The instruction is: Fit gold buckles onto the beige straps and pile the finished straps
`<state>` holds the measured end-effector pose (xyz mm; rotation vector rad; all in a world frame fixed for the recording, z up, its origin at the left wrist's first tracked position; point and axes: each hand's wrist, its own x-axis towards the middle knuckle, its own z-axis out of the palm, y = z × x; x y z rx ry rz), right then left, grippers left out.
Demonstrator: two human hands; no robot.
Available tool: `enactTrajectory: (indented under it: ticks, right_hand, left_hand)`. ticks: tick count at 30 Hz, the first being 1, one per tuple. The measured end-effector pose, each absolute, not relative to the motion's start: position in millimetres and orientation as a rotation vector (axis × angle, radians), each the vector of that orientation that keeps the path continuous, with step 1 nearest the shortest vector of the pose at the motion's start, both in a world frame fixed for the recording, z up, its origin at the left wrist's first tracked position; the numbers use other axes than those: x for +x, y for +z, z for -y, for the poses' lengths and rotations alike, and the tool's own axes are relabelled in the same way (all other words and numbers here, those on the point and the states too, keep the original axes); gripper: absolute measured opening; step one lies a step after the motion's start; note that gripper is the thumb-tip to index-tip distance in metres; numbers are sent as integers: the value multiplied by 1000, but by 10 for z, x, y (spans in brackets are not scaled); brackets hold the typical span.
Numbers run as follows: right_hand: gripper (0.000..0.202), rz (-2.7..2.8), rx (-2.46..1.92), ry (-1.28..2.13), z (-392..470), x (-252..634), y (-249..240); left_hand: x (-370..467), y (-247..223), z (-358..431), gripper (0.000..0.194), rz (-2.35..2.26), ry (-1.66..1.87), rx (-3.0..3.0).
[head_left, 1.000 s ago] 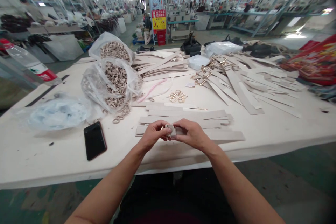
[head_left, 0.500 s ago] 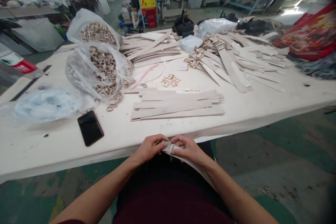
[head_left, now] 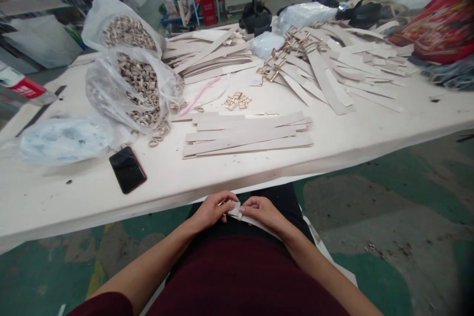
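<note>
Both hands are over my lap, just in front of the table edge, with a pale beige belt strap [head_left: 234, 210] between them. My left hand [head_left: 213, 211] pinches the end of the strap, and a glint of gold metal shows at its fingers, partly hidden. My right hand [head_left: 263, 212] is closed on the strap beside a narrow belt loop [head_left: 240, 216] that goes around it. From there the strap runs under my right hand toward my right forearm. Several flat beige strips [head_left: 252, 136] lie on the table ahead, with a small group of gold buckles [head_left: 238, 101] behind them.
Clear plastic bags of beige loops [head_left: 138, 81] stand at the left of the table [head_left: 177, 177]. A black phone [head_left: 128, 170] lies near the front edge. Straps with buckles [head_left: 326, 76] are heaped at the right, more strips [head_left: 218, 59] at the back. A red bag [head_left: 440, 29] sits far right.
The camera view has tilted down, so the table appears higher. My right fingers have shifted on the strap at the loop; the left hand keeps its hold.
</note>
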<state>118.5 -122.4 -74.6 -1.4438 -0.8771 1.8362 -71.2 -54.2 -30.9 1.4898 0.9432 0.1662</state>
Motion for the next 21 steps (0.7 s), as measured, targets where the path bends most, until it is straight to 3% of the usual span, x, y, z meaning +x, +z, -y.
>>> enactTrajectory:
  ticks: [10, 15, 21]
  right_hand:
    - [27, 812, -1405, 1814, 1255, 1148, -791]
    - [24, 767, -1366, 1719, 1257, 1122, -743]
    - [29, 860, -1400, 1864, 1208, 1117, -748]
  left_hand:
    - [-669, -256, 577, 21, -1064, -65, 1949]
    - [-748, -388, 539, 23, -999, 49, 1645]
    - [-797, -480, 584, 18, -1024, 157, 1508]
